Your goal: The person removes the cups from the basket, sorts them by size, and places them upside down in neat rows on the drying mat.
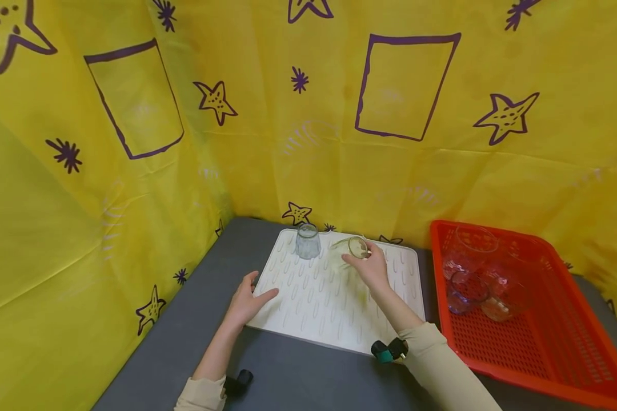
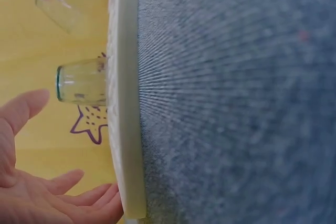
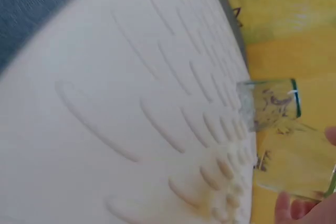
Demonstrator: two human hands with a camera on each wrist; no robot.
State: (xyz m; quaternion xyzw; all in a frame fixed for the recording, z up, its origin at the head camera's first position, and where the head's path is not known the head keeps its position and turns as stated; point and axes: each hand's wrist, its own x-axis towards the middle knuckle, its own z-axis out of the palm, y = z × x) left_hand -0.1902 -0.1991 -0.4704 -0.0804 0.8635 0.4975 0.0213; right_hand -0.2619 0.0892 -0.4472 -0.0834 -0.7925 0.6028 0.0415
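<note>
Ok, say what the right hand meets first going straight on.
The right hand and held glass would likely meet yellow cloth; the standing glass looks left of its line, though depth is unclear.

Bright, softly shadowed on the white mat [image 1: 313,294]; dim, blurred on the worktop [image 2: 241,108] beside it, left wrist view.

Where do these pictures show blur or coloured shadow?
Head view: a yellowish tint on the white mat near the held glass; left wrist: the grey tabletop looks blurred and streaked; right wrist: yellow-brown shading on the mat near that glass.
</note>
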